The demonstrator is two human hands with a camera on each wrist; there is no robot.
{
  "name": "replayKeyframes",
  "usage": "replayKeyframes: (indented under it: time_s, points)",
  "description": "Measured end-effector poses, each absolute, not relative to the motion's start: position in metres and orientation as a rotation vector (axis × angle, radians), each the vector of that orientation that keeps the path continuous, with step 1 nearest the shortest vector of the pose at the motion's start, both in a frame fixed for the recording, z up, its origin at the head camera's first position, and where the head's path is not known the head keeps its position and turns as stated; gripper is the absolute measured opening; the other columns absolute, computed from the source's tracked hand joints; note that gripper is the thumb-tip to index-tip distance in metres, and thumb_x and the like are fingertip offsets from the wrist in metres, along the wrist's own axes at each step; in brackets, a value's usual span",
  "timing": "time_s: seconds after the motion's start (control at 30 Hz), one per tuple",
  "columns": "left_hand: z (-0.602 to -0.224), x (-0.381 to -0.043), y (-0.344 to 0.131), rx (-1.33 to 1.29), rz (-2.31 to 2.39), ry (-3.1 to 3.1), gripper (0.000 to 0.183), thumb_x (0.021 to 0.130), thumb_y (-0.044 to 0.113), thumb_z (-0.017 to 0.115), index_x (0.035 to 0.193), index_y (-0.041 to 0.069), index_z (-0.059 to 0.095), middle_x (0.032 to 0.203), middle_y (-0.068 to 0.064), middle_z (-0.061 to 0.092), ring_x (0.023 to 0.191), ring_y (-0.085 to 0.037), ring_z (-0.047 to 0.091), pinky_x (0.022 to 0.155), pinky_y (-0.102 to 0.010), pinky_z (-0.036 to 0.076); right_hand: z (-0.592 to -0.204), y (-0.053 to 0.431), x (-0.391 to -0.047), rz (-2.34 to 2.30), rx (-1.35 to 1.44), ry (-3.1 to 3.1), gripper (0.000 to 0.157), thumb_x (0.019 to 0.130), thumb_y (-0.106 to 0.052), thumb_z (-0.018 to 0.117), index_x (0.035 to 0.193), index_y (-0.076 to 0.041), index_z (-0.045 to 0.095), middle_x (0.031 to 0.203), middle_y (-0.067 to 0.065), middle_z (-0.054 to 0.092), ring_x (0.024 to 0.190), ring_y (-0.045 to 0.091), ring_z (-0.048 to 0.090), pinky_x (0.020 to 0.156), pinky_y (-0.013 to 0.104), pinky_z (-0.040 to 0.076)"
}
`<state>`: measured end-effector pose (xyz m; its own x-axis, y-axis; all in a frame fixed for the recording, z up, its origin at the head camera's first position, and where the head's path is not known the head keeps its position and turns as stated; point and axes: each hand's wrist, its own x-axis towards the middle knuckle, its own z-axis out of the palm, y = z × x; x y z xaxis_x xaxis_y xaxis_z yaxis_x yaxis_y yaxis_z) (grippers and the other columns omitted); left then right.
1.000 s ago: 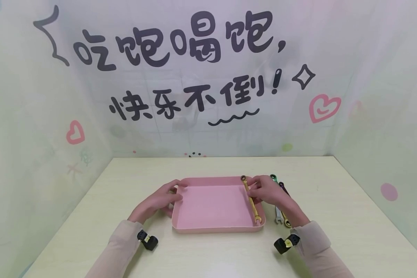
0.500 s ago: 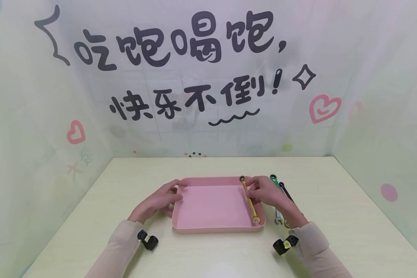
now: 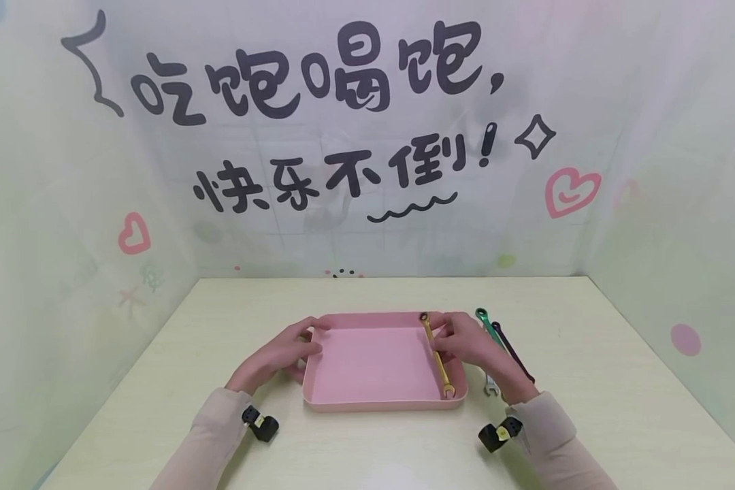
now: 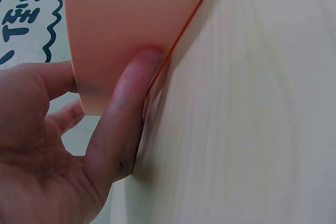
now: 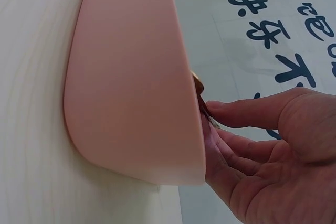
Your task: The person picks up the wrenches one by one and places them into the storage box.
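Note:
A shallow pink tray (image 3: 367, 367) sits on the table in the middle of the head view. My left hand (image 3: 284, 348) grips its left wall, with fingertips over the rim and the thumb (image 4: 131, 85) against the outside in the left wrist view. Between thumb and fingers, my right hand (image 3: 468, 340) pinches a gold combination wrench (image 3: 441, 371) slanting along the tray's right side, open end towards me. The right wrist view shows only a bit of the wrench (image 5: 197, 83) past the tray's wall (image 5: 134, 87), which hides the rest.
A green wrench (image 3: 487, 322) and a dark purple wrench (image 3: 514, 352) lie on the table (image 3: 588, 408) right of the tray, partly covered by my right hand and wrist. A printed cloth wall (image 3: 367, 252) stands behind the table.
My right hand has shifted slightly left with the gold wrench, farther in from the tray's right wall. A gold wrench end on the table is now hidden behind my wrist. The left hand stays put.

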<state>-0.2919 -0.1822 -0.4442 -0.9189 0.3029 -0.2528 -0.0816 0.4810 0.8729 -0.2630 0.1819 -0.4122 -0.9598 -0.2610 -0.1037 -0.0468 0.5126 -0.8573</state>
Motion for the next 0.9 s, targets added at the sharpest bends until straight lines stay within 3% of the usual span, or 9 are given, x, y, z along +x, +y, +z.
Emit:
replayKeyframes:
  time_s: [0.67, 0.9]
  points:
    - [-0.4431, -0.2904, -0.1830, 0.212, 1.446, 2.336, 0.047, 0.100, 0.013, 0.059, 0.146, 0.019, 0.051, 0.128, -0.021, 0.050, 0.079, -0.024, 0.068, 0.055, -0.038, 0.063, -0.4155, 0.1746, -0.2617, -1.385, -0.216, 2.567, 0.034, 0.093, 0.001, 0.065, 0.127, 0.003, 0.062, 0.089, 0.014, 0.067, 0.069, 0.020, 0.067, 0.064, 0.033, 0.064]
    - [-0.4436, -0.2910, -0.1837, 0.210, 1.445, 2.333, 0.046, 0.100, 0.013, 0.059, 0.145, 0.019, 0.051, 0.129, -0.021, 0.051, 0.078, -0.024, 0.069, 0.054, -0.038, 0.062, -0.4161, 0.1730, -0.2608, -1.362, -0.219, 2.578, 0.028, 0.092, 0.002, 0.065, 0.119, 0.005, 0.063, 0.086, 0.014, 0.067, 0.069, 0.019, 0.069, 0.064, 0.034, 0.064]
